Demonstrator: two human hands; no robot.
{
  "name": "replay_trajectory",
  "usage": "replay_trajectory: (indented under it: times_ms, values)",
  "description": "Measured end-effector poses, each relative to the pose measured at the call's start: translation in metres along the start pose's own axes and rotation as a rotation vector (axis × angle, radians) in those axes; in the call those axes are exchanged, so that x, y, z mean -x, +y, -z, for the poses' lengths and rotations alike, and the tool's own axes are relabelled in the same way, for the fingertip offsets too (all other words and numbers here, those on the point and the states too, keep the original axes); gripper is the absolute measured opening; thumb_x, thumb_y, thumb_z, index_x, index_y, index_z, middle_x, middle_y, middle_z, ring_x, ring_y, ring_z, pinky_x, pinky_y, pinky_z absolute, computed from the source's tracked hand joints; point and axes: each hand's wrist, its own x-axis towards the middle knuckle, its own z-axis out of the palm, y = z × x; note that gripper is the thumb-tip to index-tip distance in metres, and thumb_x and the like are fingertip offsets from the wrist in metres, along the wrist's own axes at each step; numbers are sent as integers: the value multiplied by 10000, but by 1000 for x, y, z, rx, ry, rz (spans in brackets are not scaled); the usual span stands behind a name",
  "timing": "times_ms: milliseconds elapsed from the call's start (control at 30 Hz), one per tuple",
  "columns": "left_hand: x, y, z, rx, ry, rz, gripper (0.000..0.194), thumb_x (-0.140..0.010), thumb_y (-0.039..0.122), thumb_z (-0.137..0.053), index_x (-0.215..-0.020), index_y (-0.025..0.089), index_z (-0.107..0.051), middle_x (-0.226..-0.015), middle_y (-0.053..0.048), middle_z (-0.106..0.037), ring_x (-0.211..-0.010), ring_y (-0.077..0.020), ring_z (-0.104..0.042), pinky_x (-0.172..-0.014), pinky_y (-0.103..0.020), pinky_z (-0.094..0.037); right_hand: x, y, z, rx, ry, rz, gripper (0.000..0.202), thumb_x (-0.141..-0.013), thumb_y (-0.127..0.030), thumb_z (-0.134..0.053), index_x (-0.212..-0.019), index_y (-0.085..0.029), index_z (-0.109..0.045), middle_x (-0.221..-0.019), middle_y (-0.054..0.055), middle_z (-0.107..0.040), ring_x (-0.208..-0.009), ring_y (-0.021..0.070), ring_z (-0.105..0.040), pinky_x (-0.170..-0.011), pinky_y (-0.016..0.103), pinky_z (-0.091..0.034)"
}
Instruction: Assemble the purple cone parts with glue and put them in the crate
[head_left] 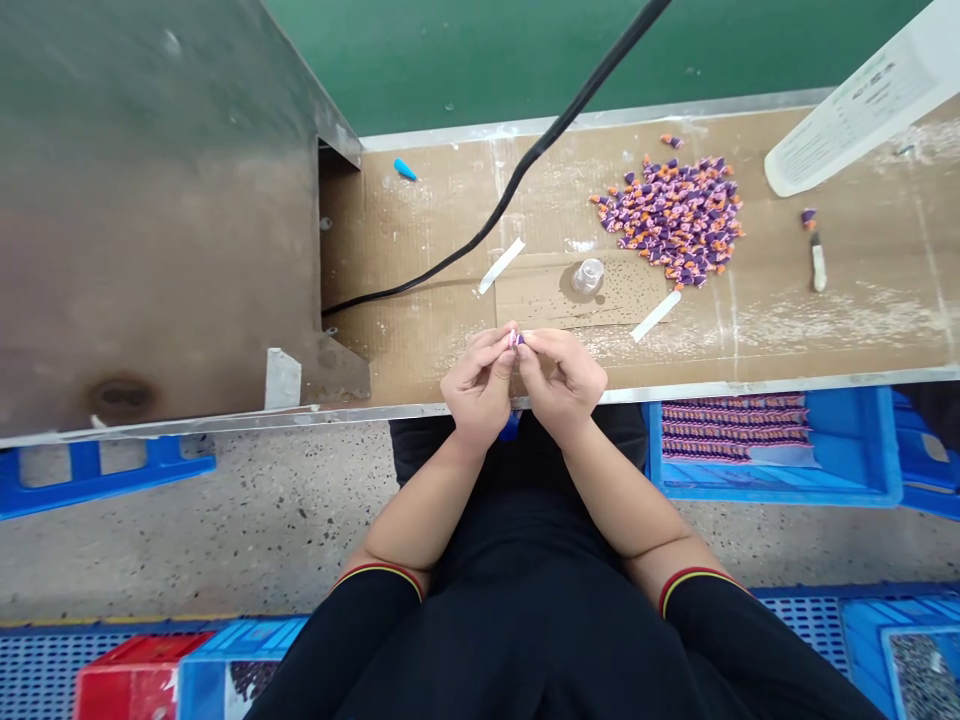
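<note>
Above the table's front edge, my left hand (480,382) and my right hand (561,380) meet with fingertips pinched together. Between them is a small pink-and-purple piece (515,341), gripped from both sides; the fingers cover most of it. Beyond the hands, a small clear cup (588,275) stands on a flat cardboard strip (532,290) dotted with wet-looking spots. A heap of small purple, orange and pink pieces (679,215) lies farther back to the right. White strips lie on either side of the cup, one to the left (502,265) and one to the right (655,316).
A black cable (517,185) crosses the cardboard-covered table from a metal housing (165,220) at left. A white bottle (862,115), a short brush-like tool (817,263) and a blue cone (405,170) are on the table. Below right, a blue crate (862,450) holds rows of pieces.
</note>
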Motion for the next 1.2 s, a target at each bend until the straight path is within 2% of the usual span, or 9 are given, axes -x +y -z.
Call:
replay_trajectory:
  times_ms: [200,433,600,733,867,933,1033,1100,1200]
  values:
    - [2,0,3,-67,-7,-65,296,-1029,157,-697,-1244,333,-800,-1350,-18,-752,-1271,-128,-722,-1081,-289,-627,1,0,1,1,9,79,138,-1034,-154,-686,-1121,-261,-684,-1010,32,-795,-957,190,-808,-800,364,-717]
    - [3,0,3,-87,-8,-43,282,-1039,162,-681,-1253,307,-792,-1296,-39,-750,-1224,-133,-731,-1069,-300,-631,0,-1,1,-2,-2,87,163,-1035,-143,-678,-1135,-271,-669,-1016,26,-786,-965,186,-804,-801,368,-719]
    - [2,0,2,-94,0,-26,278,-1036,158,-683,-1232,317,-800,-1255,-34,-752,-1194,-128,-731,-1055,-299,-627,1,-1,0,-19,-5,56,138,-1042,-159,-668,-1123,-272,-666,-1011,34,-781,-959,192,-801,-808,382,-720]
    - [2,-1,1,-74,9,-8,271,-1040,161,-677,-1223,318,-800,-1239,-34,-752,-1195,-127,-723,-1058,-299,-617,5,0,0,-5,-48,-51,64,-1054,-236,-647,-1098,-274,-673,-1005,44,-778,-943,203,-787,-793,396,-702]
    - [1,-1,2,-45,29,29,225,-1057,196,-659,-1204,295,-799,-1215,-49,-752,-1183,-138,-722,-1038,-308,-617,-5,11,24,-5,-201,-191,109,-1041,-241,-622,-1102,-252,-713,-1012,57,-768,-909,190,-746,-739,347,-660]
    - [1,-1,2,-40,35,53,191,-1061,222,-660,-1174,276,-804,-1198,-59,-751,-1153,-147,-727,-994,-304,-623,-18,24,45,50,-350,-167,120,-1013,-189,-609,-1041,-234,-716,-983,52,-753,-883,180,-722,-728,323,-634]
    - [1,-3,2,-20,38,74,167,-1061,251,-664,-1148,260,-805,-1178,-68,-747,-1125,-154,-725,-937,-294,-621,-39,44,74,236,-640,70,155,-969,-118,-585,-931,-218,-697,-955,59,-723,-884,188,-672,-750,330,-594]
    - [1,-4,-1,0,35,79,165,-1063,261,-660,-1142,257,-804,-1175,-70,-742,-1119,-153,-720,-926,-292,-618,-47,54,84,370,-800,253,190,-1001,-124,-564,-890,-214,-690,-969,71,-710,-899,200,-631,-741,338,-559]
    - [1,-3,-3,8,35,77,159,-1063,279,-660,-1126,259,-804,-1172,-71,-742,-1124,-159,-720,-926,-297,-621,-46,62,88,444,-902,396,239,-1063,-152,-521,-928,-222,-706,-1014,71,-711,-913,201,-605,-731,334,-539]
